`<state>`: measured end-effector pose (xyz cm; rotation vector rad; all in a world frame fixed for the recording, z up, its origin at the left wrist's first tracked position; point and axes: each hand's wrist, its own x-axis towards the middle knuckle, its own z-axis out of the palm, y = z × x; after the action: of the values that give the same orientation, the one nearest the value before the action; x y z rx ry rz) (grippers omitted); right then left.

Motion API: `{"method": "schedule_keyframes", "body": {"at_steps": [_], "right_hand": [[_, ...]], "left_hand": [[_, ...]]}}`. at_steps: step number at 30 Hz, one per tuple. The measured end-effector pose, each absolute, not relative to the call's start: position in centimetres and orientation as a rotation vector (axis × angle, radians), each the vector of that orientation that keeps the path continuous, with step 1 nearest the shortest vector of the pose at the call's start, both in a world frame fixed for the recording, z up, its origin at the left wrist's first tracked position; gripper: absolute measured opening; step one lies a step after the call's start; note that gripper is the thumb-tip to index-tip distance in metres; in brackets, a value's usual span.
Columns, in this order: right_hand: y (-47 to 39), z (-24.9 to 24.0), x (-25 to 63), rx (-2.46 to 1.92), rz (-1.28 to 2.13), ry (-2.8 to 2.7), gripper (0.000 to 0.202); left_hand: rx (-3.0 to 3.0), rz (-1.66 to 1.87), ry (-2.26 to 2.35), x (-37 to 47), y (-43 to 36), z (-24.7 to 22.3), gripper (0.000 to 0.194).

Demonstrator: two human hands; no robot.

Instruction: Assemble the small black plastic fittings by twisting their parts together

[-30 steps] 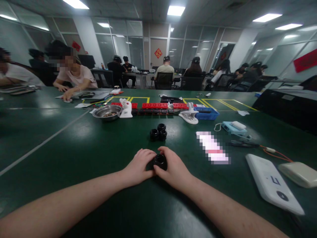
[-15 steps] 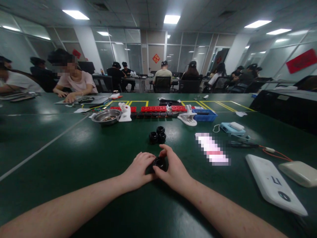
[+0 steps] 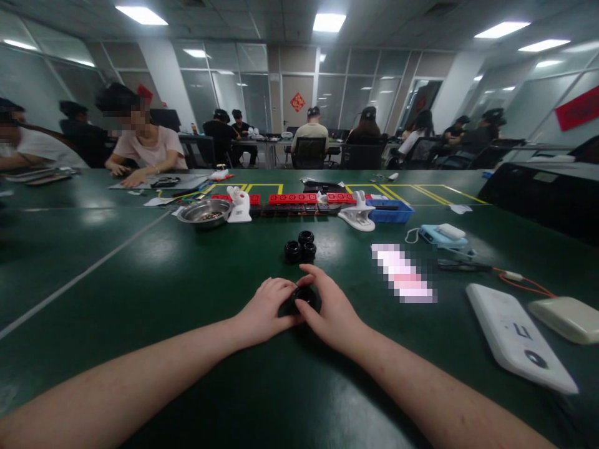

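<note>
A round black ring-like part [image 3: 306, 298] rests low over the green table [image 3: 224, 386], between my two hands. My left hand [image 3: 267, 313] curls round its left side, fingers together along the top. From the right, my right hand [image 3: 332, 308] holds it, with the thumb over its near face and the index finger arched behind it. Just beyond my hands, three similar black round parts [image 3: 293, 251] stand close together on the table.
A metal bowl [image 3: 204, 214] of small pieces, white clamp stands [image 3: 358, 213], red strips [image 3: 294, 198] and a blue tray [image 3: 392, 211] lie farther back. At right are a pixelated object [image 3: 403, 273] and a white power bank [image 3: 521, 337]. A person [image 3: 148, 146] sits back left.
The view has shifted slightly, so the table items appear a little higher. My right thumb now reaches farther over the black part, which both hands still hold.
</note>
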<state>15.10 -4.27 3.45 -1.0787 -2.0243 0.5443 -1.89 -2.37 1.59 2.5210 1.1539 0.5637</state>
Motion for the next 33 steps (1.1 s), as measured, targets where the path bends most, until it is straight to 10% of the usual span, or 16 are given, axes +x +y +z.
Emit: {"method": "schedule_keyframes", "body": {"at_steps": [33], "right_hand": [[-4.11,3.42,15.54,-0.996,0.654,-2.099,0.063]], "left_hand": [[2.523,0.532,1.179,-1.92,-2.40,1.57,0.040]]}}
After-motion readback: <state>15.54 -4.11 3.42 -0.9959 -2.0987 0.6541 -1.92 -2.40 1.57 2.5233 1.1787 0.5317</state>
